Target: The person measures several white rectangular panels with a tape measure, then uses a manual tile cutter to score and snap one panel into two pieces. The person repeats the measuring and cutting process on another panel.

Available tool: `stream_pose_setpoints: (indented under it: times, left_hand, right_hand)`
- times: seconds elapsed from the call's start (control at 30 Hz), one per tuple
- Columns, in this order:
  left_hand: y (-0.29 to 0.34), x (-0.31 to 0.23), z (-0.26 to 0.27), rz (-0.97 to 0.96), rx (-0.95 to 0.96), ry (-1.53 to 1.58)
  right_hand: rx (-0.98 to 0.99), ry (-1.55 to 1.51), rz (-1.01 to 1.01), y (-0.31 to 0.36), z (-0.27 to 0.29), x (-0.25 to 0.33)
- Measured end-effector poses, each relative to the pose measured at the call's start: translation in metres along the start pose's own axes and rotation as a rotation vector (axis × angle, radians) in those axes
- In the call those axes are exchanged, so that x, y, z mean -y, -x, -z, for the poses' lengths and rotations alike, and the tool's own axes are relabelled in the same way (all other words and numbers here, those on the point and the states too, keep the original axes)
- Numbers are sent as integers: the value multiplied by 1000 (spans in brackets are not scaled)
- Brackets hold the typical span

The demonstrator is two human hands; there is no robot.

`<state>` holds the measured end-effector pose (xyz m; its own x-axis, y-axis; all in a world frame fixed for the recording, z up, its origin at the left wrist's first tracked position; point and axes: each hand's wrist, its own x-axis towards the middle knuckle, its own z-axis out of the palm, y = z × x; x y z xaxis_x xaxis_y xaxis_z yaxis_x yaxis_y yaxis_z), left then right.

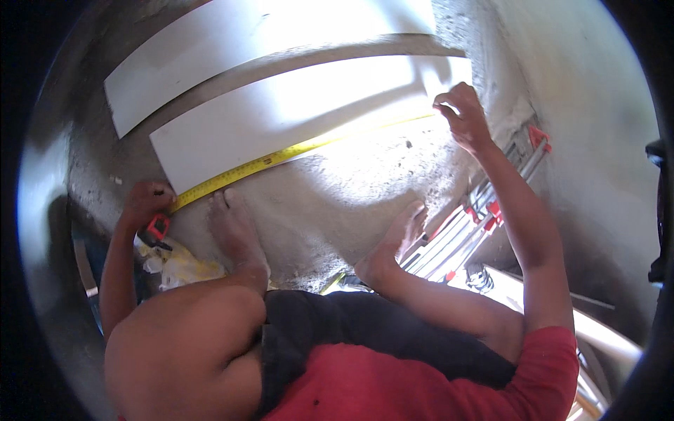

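Our left hand (pixel 144 202) grips the red tape-measure case (pixel 157 228) on the grey mortar floor (pixel 330 196). Its yellow steel blade (pixel 281 156) runs along the near edge of the large white rectangular tile (pixel 295 105), where our right hand (pixel 462 116) pinches its far end.

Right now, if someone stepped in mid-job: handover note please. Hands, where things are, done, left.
Left hand: holds the red tape measure case at the near white tile's left corner.
Right hand: pins the tape's far end at the tile's right end.
Yellow tape lies stretched along the tile's near edge. Second white tile lies behind. Tile cutter sits to the right.
Done: tape stretched.
Left: no marks or cuts visible on the tile.
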<state>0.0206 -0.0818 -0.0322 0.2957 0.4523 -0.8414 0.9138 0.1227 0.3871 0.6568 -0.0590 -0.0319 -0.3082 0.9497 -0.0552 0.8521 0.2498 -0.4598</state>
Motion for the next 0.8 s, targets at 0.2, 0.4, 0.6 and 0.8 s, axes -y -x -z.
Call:
stream_pose_setpoints:
  times: [0.2, 0.4, 0.6, 0.8]
  left_hand:
    - [-1, -1, 40, -66, -28, 159]
    - [-26, -4, 103, -80, -95, 151]
    - [-40, -7, 113, -92, -72, 180]
    - [-39, -5, 109, -100, -124, 261]
  right_hand:
    - [82, -263, -232, -42, 15, -8]
    - [191, -213, -224, -86, 24, -23]
    - [262, -273, -279, -100, 10, -45]
    - [296, -319, -273, -102, 7, -55]
